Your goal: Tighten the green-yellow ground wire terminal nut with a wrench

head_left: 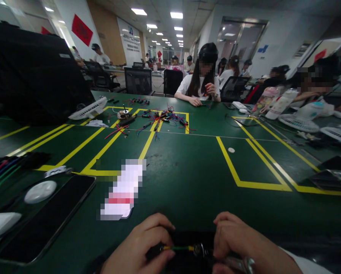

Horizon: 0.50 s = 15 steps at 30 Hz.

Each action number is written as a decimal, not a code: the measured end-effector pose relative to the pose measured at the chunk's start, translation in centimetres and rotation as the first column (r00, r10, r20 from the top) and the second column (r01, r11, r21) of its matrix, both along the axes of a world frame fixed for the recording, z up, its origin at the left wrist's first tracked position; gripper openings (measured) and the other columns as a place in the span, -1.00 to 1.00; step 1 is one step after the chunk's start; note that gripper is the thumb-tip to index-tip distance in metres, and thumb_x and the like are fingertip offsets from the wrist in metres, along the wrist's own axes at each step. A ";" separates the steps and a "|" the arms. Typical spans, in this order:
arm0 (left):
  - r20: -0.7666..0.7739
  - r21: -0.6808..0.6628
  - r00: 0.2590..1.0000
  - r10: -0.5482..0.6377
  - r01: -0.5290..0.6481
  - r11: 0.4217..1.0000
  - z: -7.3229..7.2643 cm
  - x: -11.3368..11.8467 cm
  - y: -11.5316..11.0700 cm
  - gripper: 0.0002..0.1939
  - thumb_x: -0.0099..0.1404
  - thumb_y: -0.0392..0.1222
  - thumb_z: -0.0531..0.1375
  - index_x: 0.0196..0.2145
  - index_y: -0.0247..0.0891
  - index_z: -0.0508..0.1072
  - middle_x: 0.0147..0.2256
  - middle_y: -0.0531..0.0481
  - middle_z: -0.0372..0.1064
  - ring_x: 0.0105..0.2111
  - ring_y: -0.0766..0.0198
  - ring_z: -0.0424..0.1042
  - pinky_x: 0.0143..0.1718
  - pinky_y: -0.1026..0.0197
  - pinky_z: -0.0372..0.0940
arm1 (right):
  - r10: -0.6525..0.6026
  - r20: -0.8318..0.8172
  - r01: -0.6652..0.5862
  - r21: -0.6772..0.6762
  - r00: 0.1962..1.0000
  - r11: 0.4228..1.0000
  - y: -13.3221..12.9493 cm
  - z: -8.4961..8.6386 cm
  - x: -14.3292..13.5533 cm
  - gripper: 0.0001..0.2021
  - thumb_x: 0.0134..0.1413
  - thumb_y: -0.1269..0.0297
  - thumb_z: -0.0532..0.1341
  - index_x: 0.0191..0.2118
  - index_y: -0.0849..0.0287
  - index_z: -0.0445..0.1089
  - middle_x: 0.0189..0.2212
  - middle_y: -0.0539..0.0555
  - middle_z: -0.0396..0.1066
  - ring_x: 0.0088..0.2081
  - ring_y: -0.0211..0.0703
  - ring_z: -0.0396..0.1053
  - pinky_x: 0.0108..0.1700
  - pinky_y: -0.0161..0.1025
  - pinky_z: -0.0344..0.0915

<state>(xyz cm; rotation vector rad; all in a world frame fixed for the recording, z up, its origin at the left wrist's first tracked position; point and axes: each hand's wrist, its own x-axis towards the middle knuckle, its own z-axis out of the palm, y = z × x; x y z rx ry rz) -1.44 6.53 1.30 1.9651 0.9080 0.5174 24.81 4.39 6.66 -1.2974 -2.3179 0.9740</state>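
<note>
At the bottom of the view, my left hand point(147, 243) is closed, pinching a small black piece at the left end of a short green wire point(181, 248) with yellow ends. The wire runs level towards my right hand and meets a small round metal part point(198, 249). My right hand point(238, 239) is closed beside that part, fingers curled. A shiny metal tool point(241, 263) shows under the right palm; its kind is hard to make out. Dark shadow hides what lies beneath both hands.
A lit phone point(123, 190) lies ahead of my left hand; a dark phone point(49, 220) and a white oval case point(40, 191) lie left. Bundled wires point(164, 116) heap mid-table. A small white disc point(231, 150) lies right. A person point(203, 80) sits opposite.
</note>
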 end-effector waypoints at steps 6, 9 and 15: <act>0.007 0.018 1.000 0.009 -0.009 1.000 0.1 0.0 -0.2 -0.89 0.23 -0.39 0.17 -0.32 -0.21 0.40 -0.13 0.01 0.28 -0.13 0.27 0.35 -0.12 0.28 0.26 | 0.039 0.100 -0.041 0.019 0.994 0.999 0.5 -0.2 -0.8 -0.79 -0.11 0.58 0.28 -0.44 0.14 0.28 -0.40 0.00 0.43 -0.33 -0.18 0.37 -0.26 -0.29 0.30; 0.003 0.020 1.000 0.007 -0.007 1.000 0.1 0.0 -0.3 -0.88 0.22 -0.40 0.17 -0.32 -0.22 0.40 -0.12 0.01 0.28 -0.13 0.28 0.34 -0.12 0.29 0.25 | 0.104 0.110 -0.111 0.064 0.988 0.992 1.1 0.0 -0.7 -0.79 -0.11 0.61 0.27 -0.42 0.16 0.30 -0.45 -0.04 0.42 -0.38 -0.24 0.37 -0.04 -0.18 0.22; 0.008 0.015 1.000 0.011 -0.011 1.000 0.1 0.0 -0.2 -0.87 0.21 -0.41 0.17 -0.32 -0.21 0.39 -0.13 0.03 0.28 -0.15 0.29 0.35 -0.14 0.30 0.25 | 0.337 0.053 -0.340 0.061 0.940 0.939 3.1 0.8 -0.2 -0.84 -0.07 0.56 0.23 -0.38 0.17 0.31 -0.45 -0.05 0.41 -0.41 -0.27 0.33 -0.06 -0.17 0.20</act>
